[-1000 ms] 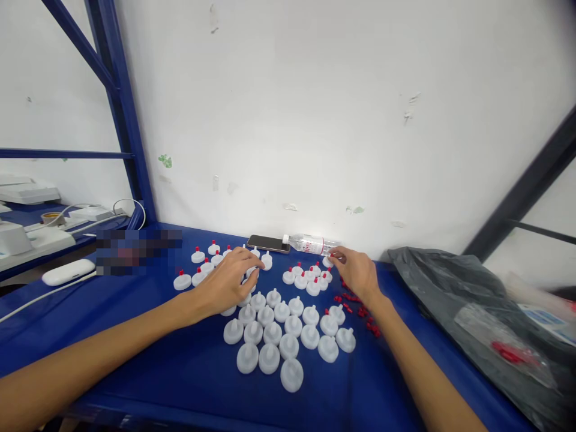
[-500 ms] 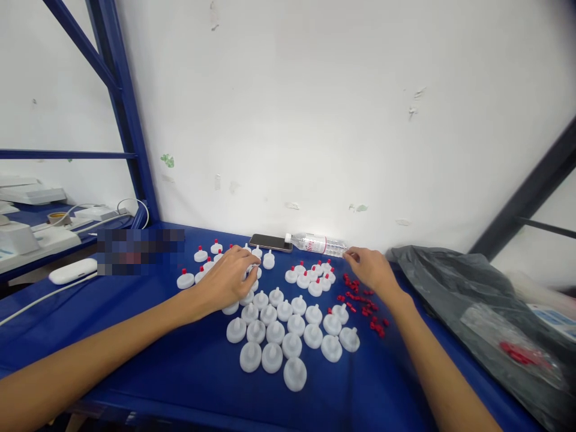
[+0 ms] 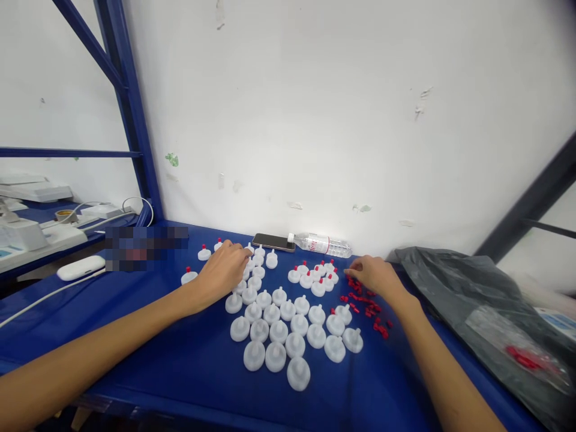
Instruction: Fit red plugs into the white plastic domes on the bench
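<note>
Several white plastic caps (image 3: pixel 279 327) stand in rows on the blue table (image 3: pixel 180 366). Two further groups carry red tips, one at the back left (image 3: pixel 204 253) and one at the back centre (image 3: pixel 315 277). Loose red plugs (image 3: pixel 366 306) lie scattered to the right of the caps. My left hand (image 3: pixel 222 273) rests curled over the left group of caps; what its fingers hold is hidden. My right hand (image 3: pixel 373 275) is down at the red plugs with its fingers pinched together at the pile's far edge.
A phone (image 3: pixel 273 242) and a lying water bottle (image 3: pixel 321 245) sit against the white wall. A grey plastic bag (image 3: pixel 477 306) with red parts covers the right side. A white device (image 3: pixel 81 267) with a cable lies at left, beyond it a blue frame post (image 3: pixel 130 114).
My right hand has drawn back from the red-tipped caps near the bottle and come down to the loose red plugs. My left hand has shifted slightly left over the caps.
</note>
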The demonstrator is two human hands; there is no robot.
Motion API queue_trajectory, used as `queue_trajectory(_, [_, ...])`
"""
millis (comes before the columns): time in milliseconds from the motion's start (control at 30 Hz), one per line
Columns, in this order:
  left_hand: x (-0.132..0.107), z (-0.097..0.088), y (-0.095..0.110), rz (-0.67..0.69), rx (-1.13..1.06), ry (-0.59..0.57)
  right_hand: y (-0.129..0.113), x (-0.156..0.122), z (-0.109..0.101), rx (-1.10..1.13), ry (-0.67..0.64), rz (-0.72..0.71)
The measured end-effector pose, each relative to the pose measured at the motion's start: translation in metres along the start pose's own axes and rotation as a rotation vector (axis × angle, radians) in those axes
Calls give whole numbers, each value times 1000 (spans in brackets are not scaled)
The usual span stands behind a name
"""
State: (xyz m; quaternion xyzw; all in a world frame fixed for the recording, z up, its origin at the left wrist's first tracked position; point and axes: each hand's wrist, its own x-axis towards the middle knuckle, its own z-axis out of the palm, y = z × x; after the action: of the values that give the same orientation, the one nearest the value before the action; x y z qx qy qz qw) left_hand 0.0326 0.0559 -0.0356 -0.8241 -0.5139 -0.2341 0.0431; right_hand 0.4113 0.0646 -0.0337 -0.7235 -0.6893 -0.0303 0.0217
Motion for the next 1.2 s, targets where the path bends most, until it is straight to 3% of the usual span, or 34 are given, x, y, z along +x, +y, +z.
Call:
queue_trajectory(800, [4,-6,1,-42,-145,-56,-11,1,7,100,69,-72])
queue_trajectory(1000, [4,-5,-1,-55,-176,-47,-11,3,9,112,141,-108])
queue_trajectory(1200, [2,-7,4,-37,-214,33,-11,-1,3,164,255,-128])
